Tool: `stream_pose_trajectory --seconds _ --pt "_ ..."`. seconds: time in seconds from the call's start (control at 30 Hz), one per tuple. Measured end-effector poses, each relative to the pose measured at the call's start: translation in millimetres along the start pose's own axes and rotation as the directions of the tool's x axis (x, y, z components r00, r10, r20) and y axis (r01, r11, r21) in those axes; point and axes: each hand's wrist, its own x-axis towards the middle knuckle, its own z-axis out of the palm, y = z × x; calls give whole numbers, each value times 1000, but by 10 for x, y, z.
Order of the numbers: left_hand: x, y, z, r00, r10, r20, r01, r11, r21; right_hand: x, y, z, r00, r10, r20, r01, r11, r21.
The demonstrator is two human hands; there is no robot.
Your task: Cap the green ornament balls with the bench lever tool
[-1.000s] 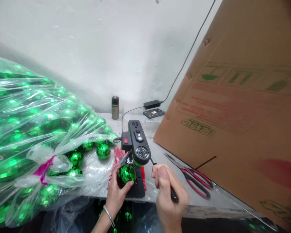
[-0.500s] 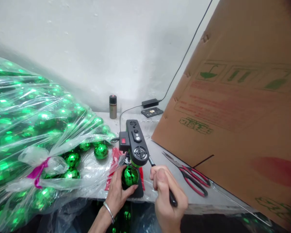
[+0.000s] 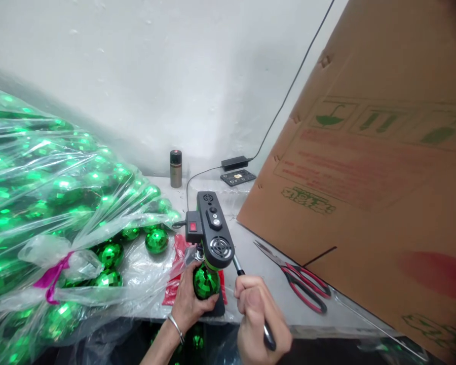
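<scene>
Left hand [image 3: 190,300] (bracelet [image 3: 176,328] circling wrist) holding green ball [image 3: 206,284], fingers and thumb curving around it. Ball sitting just below front end of black machine [image 3: 215,228]. Right hand [image 3: 263,315] clenching lever [image 3: 269,338] in fist. Scissors [image 3: 307,283] lying farther right, beside box [image 3: 365,213]. Bag [image 3: 45,248] bulging with other balls [image 3: 63,314] at left.

Hands [image 3: 188,301] [image 3: 261,319] partly hide the green ball [image 3: 206,282] and black handle [image 3: 269,337]; the box [image 3: 365,228] (its red print [image 3: 336,161] blurred) runs off right.
</scene>
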Motion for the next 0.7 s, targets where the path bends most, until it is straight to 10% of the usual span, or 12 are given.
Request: stream_pose_trajectory --seconds 0.7 --pt "-26 -79 67 999 -4 -33 5 1000 23 -186 135 111 988 3 -156 1 1000 24"
